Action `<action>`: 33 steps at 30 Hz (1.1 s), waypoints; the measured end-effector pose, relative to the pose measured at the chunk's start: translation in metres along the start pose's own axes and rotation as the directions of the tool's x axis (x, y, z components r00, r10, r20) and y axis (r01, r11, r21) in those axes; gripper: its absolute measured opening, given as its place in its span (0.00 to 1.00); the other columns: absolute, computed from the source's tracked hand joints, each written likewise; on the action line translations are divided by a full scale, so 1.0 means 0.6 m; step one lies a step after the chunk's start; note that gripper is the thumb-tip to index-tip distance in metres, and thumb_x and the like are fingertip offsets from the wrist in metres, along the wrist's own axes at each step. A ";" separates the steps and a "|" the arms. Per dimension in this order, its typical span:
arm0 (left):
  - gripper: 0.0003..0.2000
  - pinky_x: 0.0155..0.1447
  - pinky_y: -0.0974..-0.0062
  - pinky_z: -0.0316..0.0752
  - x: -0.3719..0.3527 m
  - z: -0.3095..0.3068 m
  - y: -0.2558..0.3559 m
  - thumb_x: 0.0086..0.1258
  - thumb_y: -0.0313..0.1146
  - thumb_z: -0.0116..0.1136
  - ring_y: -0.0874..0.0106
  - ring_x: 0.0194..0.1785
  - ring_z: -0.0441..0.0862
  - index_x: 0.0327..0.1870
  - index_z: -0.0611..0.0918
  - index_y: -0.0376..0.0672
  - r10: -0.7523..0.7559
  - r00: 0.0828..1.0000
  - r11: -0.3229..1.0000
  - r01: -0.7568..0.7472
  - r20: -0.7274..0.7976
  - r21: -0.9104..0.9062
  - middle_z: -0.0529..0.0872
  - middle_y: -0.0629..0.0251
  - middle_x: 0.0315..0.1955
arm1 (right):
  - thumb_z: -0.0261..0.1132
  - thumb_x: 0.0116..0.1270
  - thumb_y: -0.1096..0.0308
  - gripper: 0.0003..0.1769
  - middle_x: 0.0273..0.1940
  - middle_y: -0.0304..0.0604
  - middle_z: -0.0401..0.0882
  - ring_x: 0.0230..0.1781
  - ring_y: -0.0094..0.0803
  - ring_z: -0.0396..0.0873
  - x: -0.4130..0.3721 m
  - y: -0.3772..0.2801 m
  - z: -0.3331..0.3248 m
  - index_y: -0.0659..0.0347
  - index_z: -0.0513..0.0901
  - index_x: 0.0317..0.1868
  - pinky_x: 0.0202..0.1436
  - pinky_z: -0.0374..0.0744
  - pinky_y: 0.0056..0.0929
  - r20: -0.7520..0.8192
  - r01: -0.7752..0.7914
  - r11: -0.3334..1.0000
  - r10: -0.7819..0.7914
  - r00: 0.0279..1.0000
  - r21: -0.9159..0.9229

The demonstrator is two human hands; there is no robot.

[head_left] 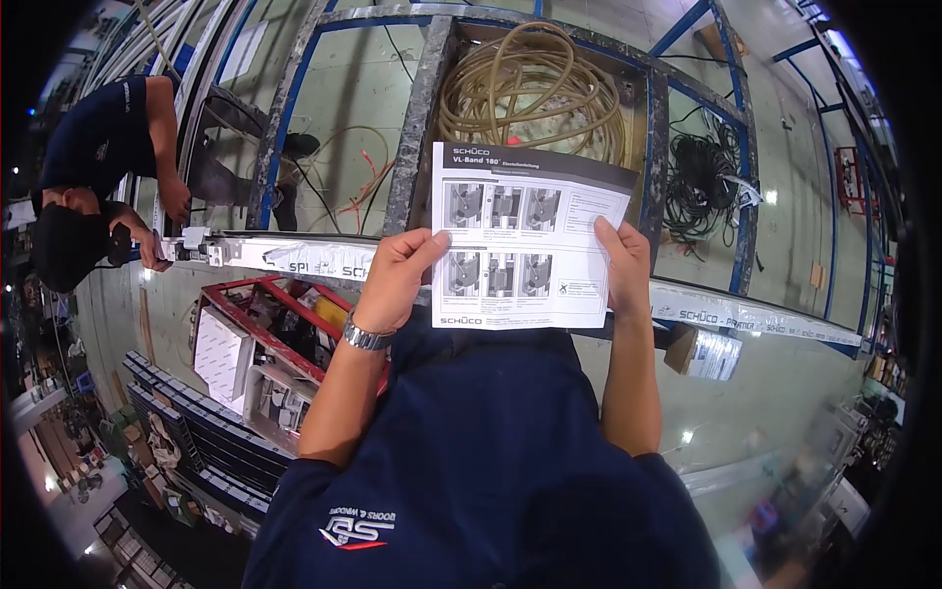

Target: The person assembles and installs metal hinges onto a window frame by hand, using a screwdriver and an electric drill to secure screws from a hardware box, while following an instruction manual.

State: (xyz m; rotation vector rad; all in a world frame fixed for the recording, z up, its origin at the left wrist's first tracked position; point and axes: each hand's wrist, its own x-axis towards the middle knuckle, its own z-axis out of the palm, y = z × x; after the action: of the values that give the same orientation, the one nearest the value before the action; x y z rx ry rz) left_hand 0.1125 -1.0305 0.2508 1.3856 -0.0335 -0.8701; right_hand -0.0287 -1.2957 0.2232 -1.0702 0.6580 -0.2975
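Observation:
A printed instruction sheet [515, 236] with a dark header reading "SCHÜCO VL-Band 180°" and two rows of pictures is held up in front of my body. My left hand [394, 280], with a metal watch on its wrist, pinches the sheet's left edge between thumb and fingers. On the opposite side, my right hand [626, 265] grips the right edge, thumb on the front. Behind the paper runs a long profile [304, 257] wrapped in printed film, lying across the frame. The sheet hides part of this profile.
A coiled hose [530, 93] lies within the blue-edged metal frame [419, 128], with black cables [702, 182] to its right. At left a co-worker [108, 167] bends over the profile's end fitting [191, 245]. A red rack [294, 324] and a cardboard box [702, 353] stand below the profile.

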 end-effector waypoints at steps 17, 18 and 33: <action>0.10 0.30 0.85 0.58 -0.009 0.004 -0.011 0.77 0.34 0.61 0.90 0.25 0.63 0.34 0.86 0.38 0.002 1.000 0.998 -0.003 -0.017 -0.063 0.76 0.83 0.22 | 0.63 0.76 0.67 0.16 0.45 0.45 0.87 0.40 0.23 0.84 -0.003 0.000 0.001 0.73 0.84 0.53 0.45 0.80 0.21 0.006 0.003 1.000 -0.003 1.000 -0.012; 0.10 0.30 0.85 0.58 -0.009 0.003 -0.012 0.77 0.34 0.61 0.90 0.25 0.63 0.34 0.86 0.38 -0.002 1.000 0.998 0.001 -0.010 -0.063 0.76 0.83 0.22 | 0.63 0.76 0.66 0.16 0.45 0.45 0.87 0.40 0.23 0.84 -0.003 -0.002 0.000 0.73 0.84 0.53 0.45 0.80 0.21 0.008 0.001 1.000 -0.001 1.000 -0.020; 0.10 0.40 0.83 0.74 -0.014 -0.008 -0.018 0.77 0.31 0.59 0.85 0.35 0.81 0.46 0.86 0.33 -0.013 0.998 0.997 0.017 0.056 -0.075 0.88 0.70 0.36 | 0.63 0.76 0.66 0.16 0.44 0.44 0.88 0.39 0.23 0.84 0.003 -0.002 -0.004 0.72 0.83 0.53 0.45 0.80 0.21 0.024 0.012 0.999 -0.011 1.000 -0.037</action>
State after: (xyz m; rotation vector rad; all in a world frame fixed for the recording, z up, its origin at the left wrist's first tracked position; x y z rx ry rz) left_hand 0.1034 -1.0210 0.2446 1.2932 -0.0326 -0.9129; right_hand -0.0288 -1.2991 0.2228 -1.1116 0.6385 -0.2830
